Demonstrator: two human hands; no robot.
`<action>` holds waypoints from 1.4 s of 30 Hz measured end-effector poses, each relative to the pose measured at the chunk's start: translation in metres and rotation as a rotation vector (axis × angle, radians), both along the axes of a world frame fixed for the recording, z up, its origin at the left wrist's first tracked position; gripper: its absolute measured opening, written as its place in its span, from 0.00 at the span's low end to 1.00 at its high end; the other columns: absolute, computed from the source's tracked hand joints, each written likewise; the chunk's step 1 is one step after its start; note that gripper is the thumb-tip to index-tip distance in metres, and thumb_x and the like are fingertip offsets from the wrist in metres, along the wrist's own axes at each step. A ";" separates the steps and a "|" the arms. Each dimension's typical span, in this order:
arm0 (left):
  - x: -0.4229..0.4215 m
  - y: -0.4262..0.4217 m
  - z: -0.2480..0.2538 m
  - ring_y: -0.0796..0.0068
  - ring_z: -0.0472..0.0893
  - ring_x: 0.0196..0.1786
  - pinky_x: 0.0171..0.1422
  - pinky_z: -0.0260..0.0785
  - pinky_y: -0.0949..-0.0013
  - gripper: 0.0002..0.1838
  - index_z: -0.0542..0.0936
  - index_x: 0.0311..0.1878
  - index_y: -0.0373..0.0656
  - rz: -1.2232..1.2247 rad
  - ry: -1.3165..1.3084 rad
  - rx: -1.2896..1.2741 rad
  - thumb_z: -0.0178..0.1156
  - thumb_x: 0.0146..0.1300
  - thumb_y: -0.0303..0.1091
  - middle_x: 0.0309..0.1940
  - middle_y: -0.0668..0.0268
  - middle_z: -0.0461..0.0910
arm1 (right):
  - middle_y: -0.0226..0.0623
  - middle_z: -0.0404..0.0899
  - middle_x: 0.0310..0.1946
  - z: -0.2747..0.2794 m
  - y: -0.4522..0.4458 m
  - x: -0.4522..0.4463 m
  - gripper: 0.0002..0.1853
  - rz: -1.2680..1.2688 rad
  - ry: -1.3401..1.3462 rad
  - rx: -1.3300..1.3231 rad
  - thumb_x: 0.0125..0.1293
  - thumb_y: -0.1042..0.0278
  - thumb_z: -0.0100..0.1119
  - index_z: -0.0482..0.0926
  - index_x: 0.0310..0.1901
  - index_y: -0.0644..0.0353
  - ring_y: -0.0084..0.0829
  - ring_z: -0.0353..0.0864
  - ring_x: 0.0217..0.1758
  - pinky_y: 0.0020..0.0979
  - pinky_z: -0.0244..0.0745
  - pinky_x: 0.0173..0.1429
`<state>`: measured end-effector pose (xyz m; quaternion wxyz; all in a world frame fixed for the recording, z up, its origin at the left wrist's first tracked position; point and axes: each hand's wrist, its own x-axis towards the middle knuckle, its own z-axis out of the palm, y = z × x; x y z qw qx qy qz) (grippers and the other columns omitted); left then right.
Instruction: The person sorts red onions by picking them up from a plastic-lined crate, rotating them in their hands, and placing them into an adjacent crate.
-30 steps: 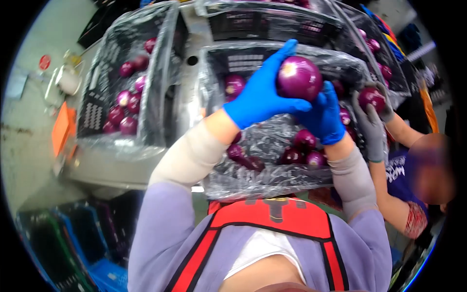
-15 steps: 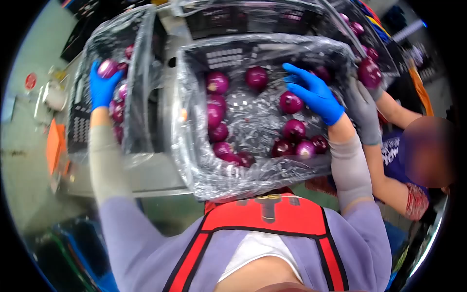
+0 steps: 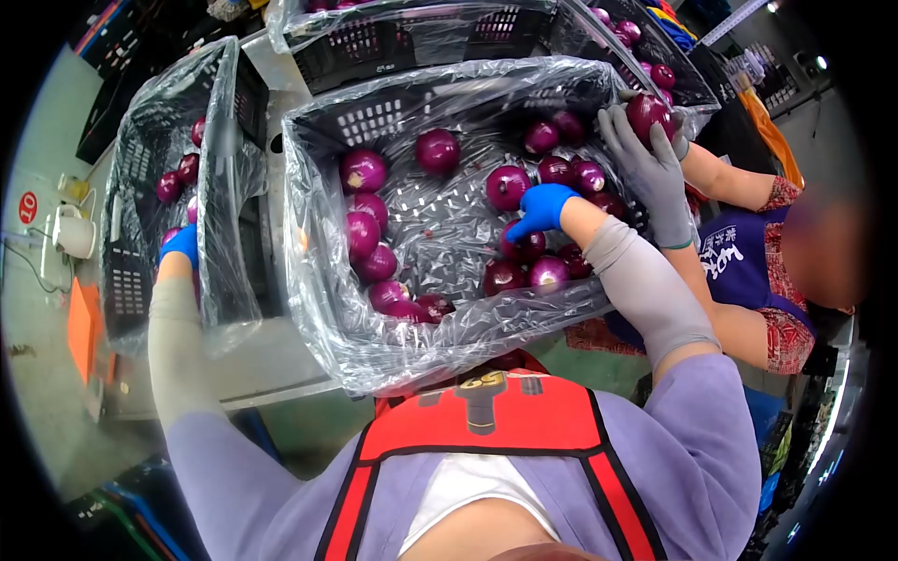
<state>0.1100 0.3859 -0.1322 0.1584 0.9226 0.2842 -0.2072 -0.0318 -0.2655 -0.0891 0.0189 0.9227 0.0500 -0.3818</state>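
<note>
In the left crate, my left hand, in a blue glove, is low beside a red onion; its fingers are mostly hidden, so its hold is unclear. My right hand, also blue-gloved, reaches into the middle crate. Its thumb stands apart from the other fingers, over the edge of an onion just below it. Another onion lies against the fingertips. More onions line the left side and right side of this plastic-lined crate.
At the right, a co-worker's grey-gloved hands hold a red onion over the crate's edge. Further lined crates stand behind. An orange piece and a white device are at the far left.
My left hand has moved down within the left crate, and the onion it held is no longer clearly visible. My right hand has dropped lower among the onions. The view has shifted.
</note>
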 end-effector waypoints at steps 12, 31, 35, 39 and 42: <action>0.024 0.038 -0.046 0.50 0.65 0.68 0.69 0.56 0.56 0.35 0.71 0.62 0.44 -0.152 0.219 0.072 0.42 0.62 0.61 0.63 0.48 0.67 | 0.45 0.81 0.47 -0.008 0.014 -0.016 0.40 0.018 -0.015 0.114 0.37 0.40 0.70 0.78 0.53 0.56 0.42 0.80 0.51 0.38 0.74 0.56; -0.047 -0.185 0.164 0.64 0.76 0.56 0.59 0.68 0.61 0.30 0.71 0.63 0.45 -0.640 -1.048 -0.296 0.66 0.56 0.34 0.55 0.57 0.76 | 0.42 0.74 0.56 0.075 0.050 -0.007 0.26 -0.819 0.082 2.041 0.63 0.55 0.52 0.70 0.57 0.63 0.39 0.73 0.60 0.43 0.66 0.67; -0.110 -0.323 0.208 0.66 0.71 0.60 0.69 0.59 0.63 0.40 0.67 0.67 0.48 -0.779 -1.043 -1.042 0.73 0.49 0.36 0.62 0.60 0.70 | 0.42 0.69 0.62 0.100 0.066 -0.010 0.31 -0.841 0.442 2.329 0.63 0.46 0.44 0.67 0.62 0.59 0.39 0.68 0.65 0.44 0.61 0.69; -0.133 -0.399 0.170 0.62 0.61 0.70 0.73 0.54 0.61 0.56 0.55 0.72 0.43 -0.954 -0.870 -1.392 0.77 0.42 0.44 0.67 0.56 0.63 | 0.42 0.66 0.63 0.090 0.057 -0.014 0.34 -0.626 0.423 2.493 0.64 0.41 0.39 0.62 0.65 0.57 0.38 0.67 0.66 0.46 0.61 0.69; -0.143 -0.421 0.157 0.63 0.61 0.71 0.73 0.53 0.62 0.55 0.56 0.71 0.40 -0.925 -0.788 -1.550 0.77 0.43 0.44 0.68 0.57 0.63 | 0.36 0.73 0.56 0.098 0.058 -0.029 0.32 -0.376 -0.513 1.753 0.58 0.49 0.62 0.66 0.60 0.58 0.34 0.71 0.61 0.40 0.65 0.66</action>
